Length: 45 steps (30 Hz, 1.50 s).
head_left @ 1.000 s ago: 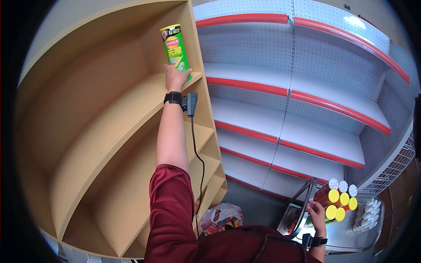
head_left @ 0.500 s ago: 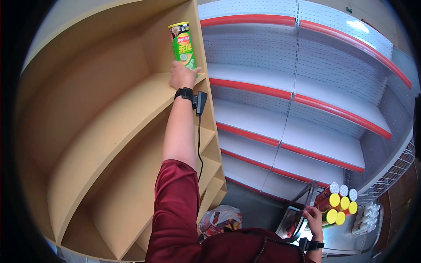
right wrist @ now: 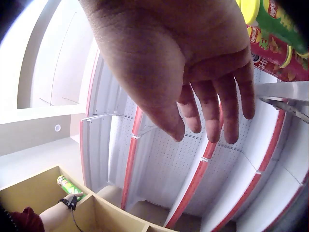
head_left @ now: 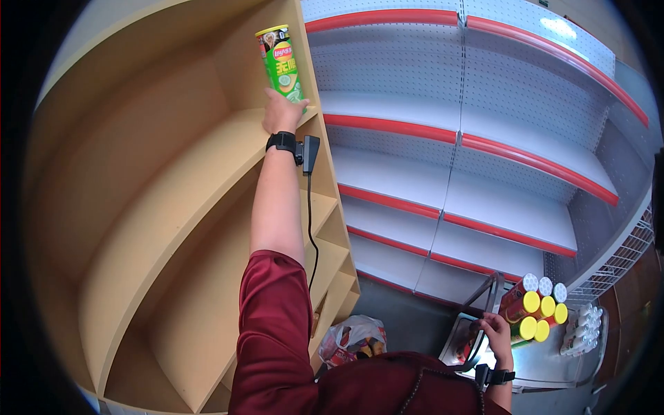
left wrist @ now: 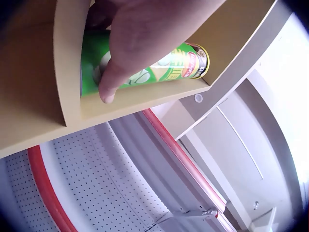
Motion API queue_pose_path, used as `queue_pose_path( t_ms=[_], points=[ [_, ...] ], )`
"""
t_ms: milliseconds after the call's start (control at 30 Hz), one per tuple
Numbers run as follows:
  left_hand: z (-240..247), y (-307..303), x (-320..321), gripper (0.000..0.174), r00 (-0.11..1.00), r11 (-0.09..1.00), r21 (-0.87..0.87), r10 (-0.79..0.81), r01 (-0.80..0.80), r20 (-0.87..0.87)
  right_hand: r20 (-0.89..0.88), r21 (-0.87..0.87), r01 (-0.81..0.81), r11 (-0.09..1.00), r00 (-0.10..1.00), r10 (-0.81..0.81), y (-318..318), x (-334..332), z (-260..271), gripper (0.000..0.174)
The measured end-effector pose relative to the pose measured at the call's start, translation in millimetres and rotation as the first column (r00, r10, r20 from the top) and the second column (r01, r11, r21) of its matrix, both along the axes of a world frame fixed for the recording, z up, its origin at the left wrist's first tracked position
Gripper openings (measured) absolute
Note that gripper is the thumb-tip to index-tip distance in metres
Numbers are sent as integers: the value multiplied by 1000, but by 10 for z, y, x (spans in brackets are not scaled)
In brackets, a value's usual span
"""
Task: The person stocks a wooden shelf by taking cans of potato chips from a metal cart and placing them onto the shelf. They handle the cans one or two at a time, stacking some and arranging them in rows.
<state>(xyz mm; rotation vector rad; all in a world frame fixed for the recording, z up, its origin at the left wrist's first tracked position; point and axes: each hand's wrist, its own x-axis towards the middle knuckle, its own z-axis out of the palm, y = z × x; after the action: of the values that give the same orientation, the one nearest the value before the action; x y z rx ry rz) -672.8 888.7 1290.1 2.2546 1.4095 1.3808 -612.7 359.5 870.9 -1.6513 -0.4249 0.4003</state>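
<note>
A green Lay's chip can (head_left: 282,66) with a yellow lid stands nearly upright at the right end of the wooden unit's upper shelf (head_left: 207,155). My left hand (head_left: 282,112) grips its lower part, thumb on one side and fingers on the other. In the left wrist view the hand hides much of the can (left wrist: 181,67), whose base is right at the shelf board. Down at the right, my right hand (head_left: 498,335) hangs beside the cart's dark handle (head_left: 477,349). Its fingers (right wrist: 210,111) are loosely bent and hold nothing in the right wrist view.
Several chip cans (head_left: 531,302) with yellow or white ends lie stacked on the metal cart (head_left: 546,370), beside wrapped clear bottles (head_left: 583,330). A white metal rack (head_left: 387,155) with red edges adjoins the wooden unit. A plastic bag (head_left: 353,339) sits on the floor.
The can has turned slightly in my left hand, so the label shows Lay's lettering rather than Chinese characters. My head view has shifted a little; the right hand stays by the cart handle.
</note>
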Motion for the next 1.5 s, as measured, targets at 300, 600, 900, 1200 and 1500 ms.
queue_pose_path(
  t_ms=[300, 600, 900, 1200, 1500],
  points=[
    [-70, 155, 22, 98, 1000, 997, 82, 10, -12, 22, -44, 39, 91, 995, 995, -89, -196, -101, -69, 23],
    [-336, 323, 60, 92, 966, 537, 841, -179, -65, 189, 18, -12, 315, 949, 949, -314, -812, -150, 44, 27],
    [-2882, -1127, -363, 19, 818, 809, 251, -567, 531, 97, 177, -136, 712, 689, 702, -690, -1421, 51, -30, 22],
    [-3470, -1771, -665, 17, 779, 779, -127, -624, 614, -63, 423, -467, 716, 519, 696, -580, -1441, 114, -320, 59],
    [-3353, -2053, -455, 15, 701, 690, -120, -706, 714, 106, 333, -414, 636, 651, 772, -542, -1468, 510, -615, 59]
  ],
)
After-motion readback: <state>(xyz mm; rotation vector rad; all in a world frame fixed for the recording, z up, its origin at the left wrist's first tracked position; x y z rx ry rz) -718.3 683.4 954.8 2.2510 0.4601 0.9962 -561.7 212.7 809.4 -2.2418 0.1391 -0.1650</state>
